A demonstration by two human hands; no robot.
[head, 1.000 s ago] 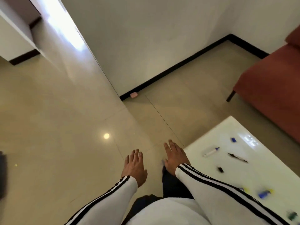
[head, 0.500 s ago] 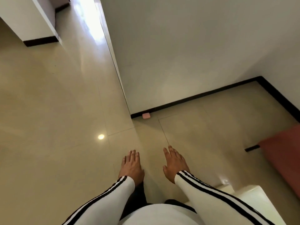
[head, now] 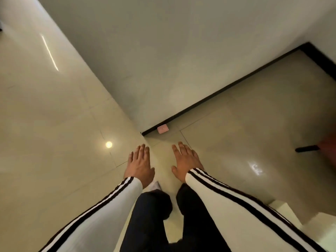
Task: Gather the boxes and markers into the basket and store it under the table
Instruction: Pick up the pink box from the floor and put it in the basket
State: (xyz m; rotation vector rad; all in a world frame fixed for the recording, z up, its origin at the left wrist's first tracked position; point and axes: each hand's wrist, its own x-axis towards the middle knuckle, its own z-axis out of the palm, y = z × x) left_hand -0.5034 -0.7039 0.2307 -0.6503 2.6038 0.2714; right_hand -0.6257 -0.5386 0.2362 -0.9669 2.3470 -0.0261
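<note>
Left grip (head: pixel 140 165): released, palm down, fingers straight and close together, held over the floor and grasping nothing.
Right grip (head: pixel 187 161): released too, palm down, fingers slightly spread, thumb out to the side, nothing in it.
Spacing: both grips level with each other, near but apart, a strip of floor between them.
Boxes, markers, basket: outside this view, so their place cannot be told.
Table (head: pixel 320 226): only one corner in view at the lower right, white and smooth with a squared edge, partly behind the right sleeve.
Sleeves: white stretch fabric with two black stripes along each arm, left (head: pixel 101 213) and right (head: pixel 236 202), reaching to the wrists.
Trousers (head: pixel 151 224): dark cloth, both legs visible between the arms.
Floor (head: pixel 54 142): large beige tiles, glossy, thin grout lines, a round spot of reflected light (head: pixel 109 144) left of the left grip.
Wall (head: pixel 163 60): plain, matt, off-white, meeting the floor at a black skirting (head: pixel 227 88).
Pink block (head: pixel 163 128): small, flat, with rounded corners, on the floor and touching the skirting near the wall's outer corner, ahead of the grips.
Seat (head: pixel 330 148): blurred reddish mass at the right edge, with a dark slim leg (head: pixel 307 148) on the floor.
</note>
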